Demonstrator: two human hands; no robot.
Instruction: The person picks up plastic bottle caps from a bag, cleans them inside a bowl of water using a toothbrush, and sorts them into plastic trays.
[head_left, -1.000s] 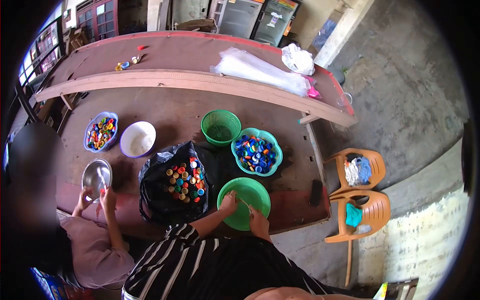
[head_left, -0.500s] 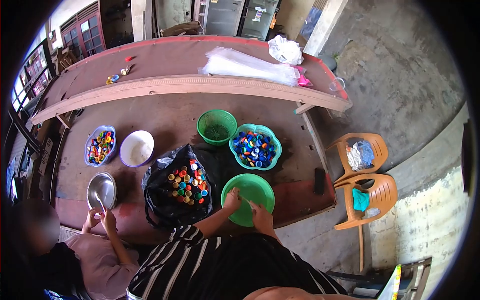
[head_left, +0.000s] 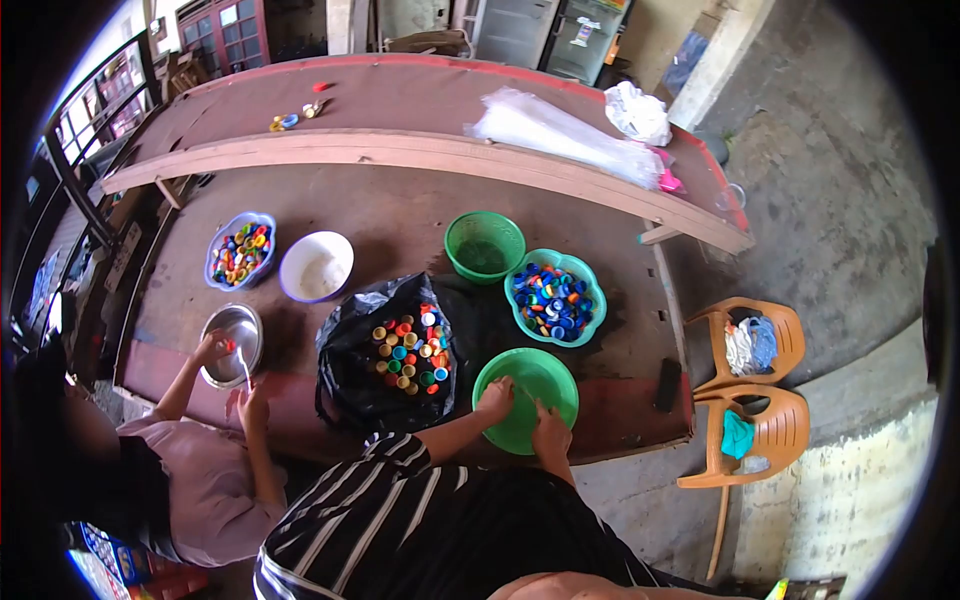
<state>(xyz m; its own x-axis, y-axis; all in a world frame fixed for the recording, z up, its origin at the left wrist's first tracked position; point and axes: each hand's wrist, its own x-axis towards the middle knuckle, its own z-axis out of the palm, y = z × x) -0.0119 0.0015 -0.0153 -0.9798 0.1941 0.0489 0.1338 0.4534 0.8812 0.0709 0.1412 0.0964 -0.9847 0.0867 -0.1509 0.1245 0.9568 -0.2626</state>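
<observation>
Over the green basin (head_left: 520, 435) at the table's near edge, both my hands are close together. My left hand (head_left: 495, 400) is closed at its left rim, its fingers pinched on something too small to make out. Closed at the right side, my right hand (head_left: 551, 435) grips a thin, pale, knife-like tool (head_left: 532, 397) that points toward the left hand. Just left lies a black plastic bag (head_left: 345, 350), opened out, with several coloured bottle caps (head_left: 408, 352) on it. Behind the basin stands a turquoise scalloped bowl (head_left: 597, 325) of mostly blue caps.
A green basket (head_left: 485, 225), a white tub (head_left: 290, 272) and a lavender bowl of caps (head_left: 214, 262) stand farther back. At left, a co-worker holds a red cap and thin tool over a metal bowl (head_left: 257, 340). A wooden rail (head_left: 400, 150) crosses the table; orange chairs (head_left: 790, 420) stand right.
The view has shifted, so the table appears farther right. My hands stay over the green basin, slightly further apart. The co-worker's hands have separated, with a red cap now showing.
</observation>
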